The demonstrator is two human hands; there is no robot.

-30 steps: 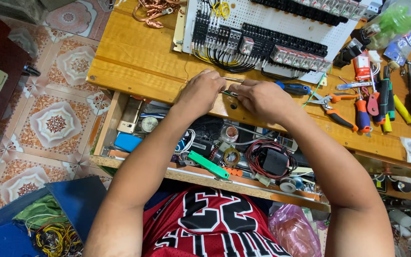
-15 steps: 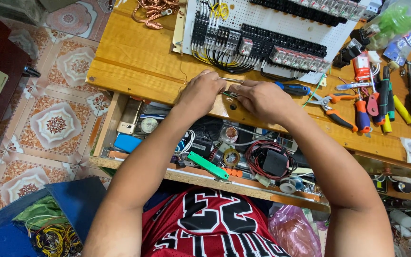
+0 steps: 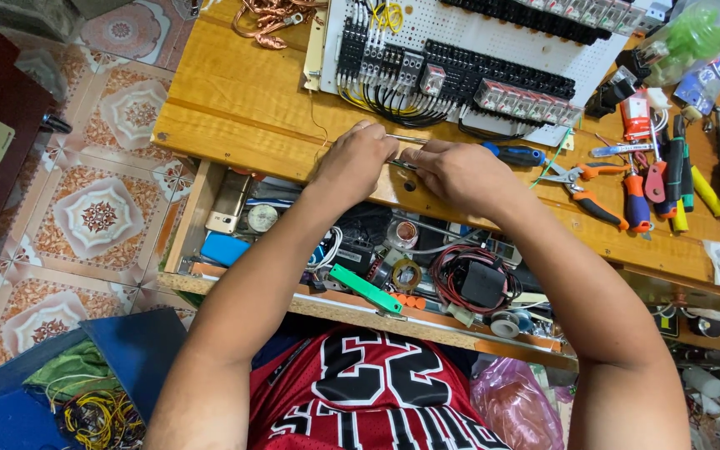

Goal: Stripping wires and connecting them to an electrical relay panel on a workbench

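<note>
- left hand [image 3: 360, 158]: resting on the front part of the wooden workbench [image 3: 235, 100], fingers curled in, pinching one end of a thin metal piece [image 3: 402, 163]; what the piece is cannot be told.
- right hand [image 3: 460, 171]: just beside the left, fingertips meeting it over the same small piece, fingers bent close around it.
- thin metal piece: between the two hands, above the bench edge, just in front of the white perforated panel [image 3: 493, 37].
- white perforated panel: lies flat on the bench, carrying rows of black terminal blocks and relays, with black wires [image 3: 393, 104] looping from its near edge.
- blue-handled screwdriver [image 3: 514, 154]: on the bench, just right of the right hand.
- orange-handled pliers [image 3: 585, 187]: further right, lying flat.
- upright tools with red, green and yellow grips [image 3: 668, 179]: far right of the bench.
- open drawer [image 3: 202, 208]: below the hands, holding a green flat tool [image 3: 366, 289], red and black wire coils [image 3: 477, 279] and small parts.
- copper wire scraps [image 3: 268, 17]: at the bench's far edge.
</note>
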